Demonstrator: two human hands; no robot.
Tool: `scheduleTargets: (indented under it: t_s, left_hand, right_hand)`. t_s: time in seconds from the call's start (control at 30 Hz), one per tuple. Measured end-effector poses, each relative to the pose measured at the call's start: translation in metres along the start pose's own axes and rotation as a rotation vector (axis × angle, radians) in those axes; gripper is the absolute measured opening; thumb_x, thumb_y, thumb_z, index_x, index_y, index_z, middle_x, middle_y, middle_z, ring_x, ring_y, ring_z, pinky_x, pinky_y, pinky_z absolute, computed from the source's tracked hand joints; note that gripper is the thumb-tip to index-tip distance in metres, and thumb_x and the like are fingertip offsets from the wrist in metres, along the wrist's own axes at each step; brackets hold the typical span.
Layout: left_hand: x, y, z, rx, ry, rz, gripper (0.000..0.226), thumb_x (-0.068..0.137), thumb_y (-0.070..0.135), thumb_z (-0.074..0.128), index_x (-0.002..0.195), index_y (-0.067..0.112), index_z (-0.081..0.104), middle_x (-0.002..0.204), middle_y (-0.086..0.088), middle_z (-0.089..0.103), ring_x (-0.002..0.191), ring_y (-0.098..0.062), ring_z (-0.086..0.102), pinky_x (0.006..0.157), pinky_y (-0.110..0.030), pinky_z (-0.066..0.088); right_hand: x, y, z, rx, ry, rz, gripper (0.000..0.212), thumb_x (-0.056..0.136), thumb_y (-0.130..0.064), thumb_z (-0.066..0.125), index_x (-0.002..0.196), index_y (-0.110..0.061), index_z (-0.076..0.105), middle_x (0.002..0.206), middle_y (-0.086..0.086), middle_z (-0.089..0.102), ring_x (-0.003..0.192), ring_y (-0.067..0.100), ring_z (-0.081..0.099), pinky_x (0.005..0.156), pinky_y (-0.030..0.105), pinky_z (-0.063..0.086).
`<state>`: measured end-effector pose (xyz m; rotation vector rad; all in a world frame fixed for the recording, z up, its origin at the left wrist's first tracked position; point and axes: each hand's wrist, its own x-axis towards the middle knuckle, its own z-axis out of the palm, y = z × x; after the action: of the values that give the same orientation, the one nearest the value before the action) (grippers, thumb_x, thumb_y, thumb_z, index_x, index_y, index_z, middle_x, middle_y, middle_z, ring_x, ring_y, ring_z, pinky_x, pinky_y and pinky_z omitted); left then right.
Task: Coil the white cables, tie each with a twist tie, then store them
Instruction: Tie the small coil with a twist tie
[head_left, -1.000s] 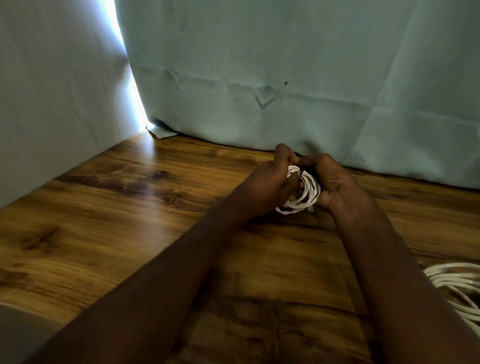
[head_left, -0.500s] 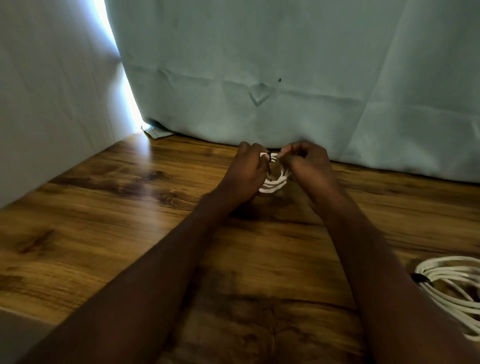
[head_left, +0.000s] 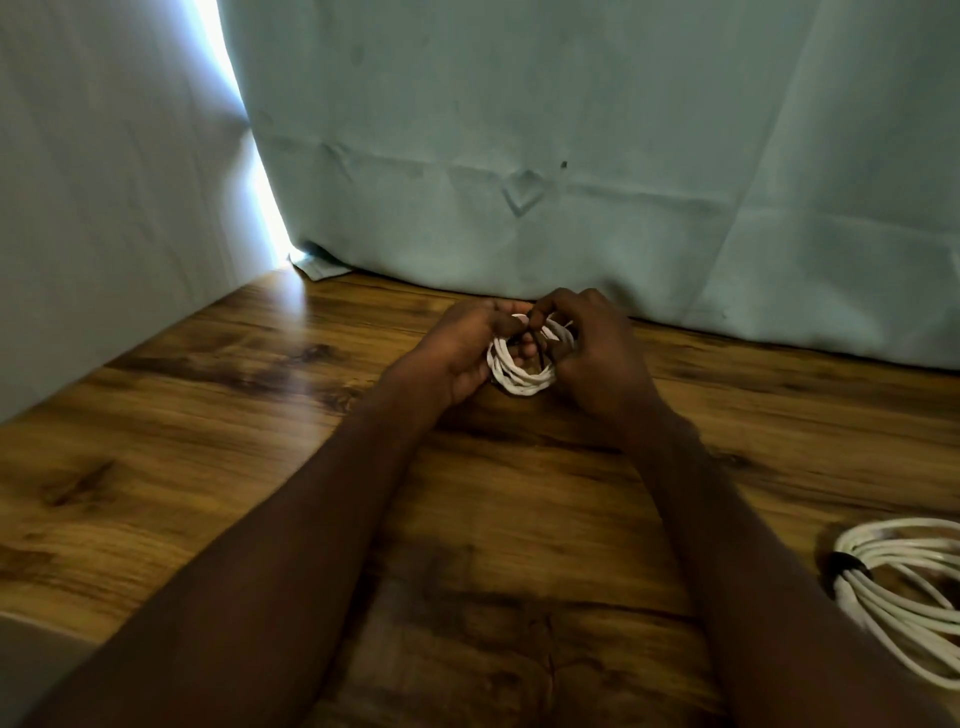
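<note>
Gripping the small white coil (head_left: 522, 375) between them, left hand (head_left: 460, 353) and right hand (head_left: 597, 358) pinch its top.

Two hands, the left hand (head_left: 457, 353) and the right hand (head_left: 597, 358), meet over one wooden worktop (head_left: 208, 467), sharing a single small coil of white cable (head_left: 519, 376) held between them. One dark twist tie (head_left: 540, 349) crosses that coil between the fingertips. A second coil of white cable (head_left: 904, 597) lies on the worktop well off to the right of the right hand and nearer the person, bound by one dark tie (head_left: 844, 564). That makes two cable coils and two ties in all. Two pale blue cloth panels hang beyond the hands: one curtain (head_left: 571, 156) behind them, another cloth panel (head_left: 104, 208) to the left.
</note>
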<state>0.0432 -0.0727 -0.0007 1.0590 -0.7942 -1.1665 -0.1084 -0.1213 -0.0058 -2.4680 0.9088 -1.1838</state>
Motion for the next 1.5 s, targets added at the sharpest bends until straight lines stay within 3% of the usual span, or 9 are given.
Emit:
scheduleTargets:
  t_s: [0.2,0.47,0.57,0.83,0.97,1.1,1.17,1.3,1.5]
  left_hand:
    - [-0.004,0.004,-0.003,-0.091,-0.05,-0.115,0.031,0.097,-0.01,0.034,0.084,-0.006,0.062,0.072,-0.014,0.066,0.055,-0.017,0.062,0.051,-0.021,0.054]
    - [-0.005,-0.011,0.006,0.576,0.032,0.309,0.024,0.1,0.001,0.056,0.084,0.009,0.071,0.072,-0.006,0.071,0.061,-0.008,0.066,0.064,-0.023,0.052]
    - [-0.004,-0.018,0.009,0.732,-0.048,0.39,0.015,0.104,0.01,0.054,0.113,0.014,0.066,0.079,-0.002,0.073,0.075,-0.01,0.069,0.076,-0.031,0.053]
    - [-0.013,-0.018,0.009,0.87,-0.14,0.555,0.05,0.089,0.02,0.07,0.127,0.022,0.037,0.101,-0.013,0.07,0.081,-0.022,0.071,0.075,-0.048,0.06]
    - [-0.015,-0.02,0.016,0.959,-0.109,0.758,0.03,0.092,0.015,0.066,0.12,0.017,0.054,0.091,-0.003,0.072,0.081,-0.02,0.069,0.072,-0.045,0.055]
    - [-0.011,-0.022,0.015,0.98,-0.043,0.811,0.013,0.094,0.012,0.063,0.106,0.012,0.058,0.084,-0.001,0.071,0.077,-0.017,0.067,0.069,-0.044,0.052]
    - [-0.009,-0.023,0.014,0.986,-0.004,0.81,0.014,0.094,0.014,0.062,0.108,0.014,0.059,0.088,0.0,0.073,0.081,-0.017,0.069,0.07,-0.044,0.053]
    - [-0.002,-0.024,0.008,0.966,0.117,0.739,0.023,0.09,0.022,0.059,0.11,0.014,0.068,0.094,0.0,0.074,0.089,-0.019,0.068,0.079,-0.042,0.054]
    - [0.004,-0.016,0.0,0.774,0.128,0.343,0.023,0.096,0.028,0.063,0.081,0.01,0.065,0.077,-0.008,0.066,0.077,-0.027,0.063,0.074,-0.042,0.046]
  right_hand:
    - [0.0,-0.003,-0.001,0.032,0.062,-0.068,0.019,0.085,-0.019,0.076,0.101,-0.029,0.078,0.1,-0.006,0.062,0.09,0.012,0.063,0.078,0.037,0.054]
    - [0.005,-0.002,0.004,0.383,0.182,0.292,0.008,0.088,-0.014,0.078,0.086,-0.021,0.077,0.083,-0.007,0.074,0.077,0.006,0.068,0.075,0.023,0.051]
    - [0.006,-0.003,-0.004,0.54,0.232,0.475,0.011,0.087,-0.01,0.078,0.079,-0.018,0.077,0.074,-0.003,0.075,0.07,0.009,0.07,0.066,0.022,0.054]
    - [0.005,-0.002,-0.016,1.016,0.032,0.781,0.011,0.08,0.001,0.073,0.091,0.002,0.076,0.089,0.022,0.074,0.077,0.032,0.071,0.079,0.046,0.06]
    - [0.009,0.012,-0.016,1.127,-0.118,0.867,0.054,0.059,-0.011,0.067,0.111,0.002,0.075,0.108,0.021,0.073,0.089,0.036,0.07,0.087,0.049,0.057]
    - [0.01,0.01,-0.011,0.994,-0.084,0.903,0.05,0.064,-0.016,0.064,0.109,0.0,0.078,0.115,0.025,0.074,0.094,0.041,0.072,0.095,0.065,0.054]
    - [0.012,0.007,-0.008,0.855,-0.071,0.886,0.04,0.072,-0.017,0.063,0.105,-0.001,0.078,0.105,0.023,0.076,0.092,0.045,0.074,0.086,0.063,0.057]
    - [0.011,0.0,-0.004,0.608,0.011,0.694,0.025,0.098,-0.028,0.063,0.084,-0.011,0.074,0.061,0.001,0.072,0.053,0.016,0.067,0.047,0.021,0.047]
    - [0.005,0.001,-0.005,0.398,0.056,0.171,0.013,0.09,-0.014,0.074,0.099,-0.021,0.068,0.084,-0.007,0.068,0.075,0.013,0.068,0.065,0.037,0.058]
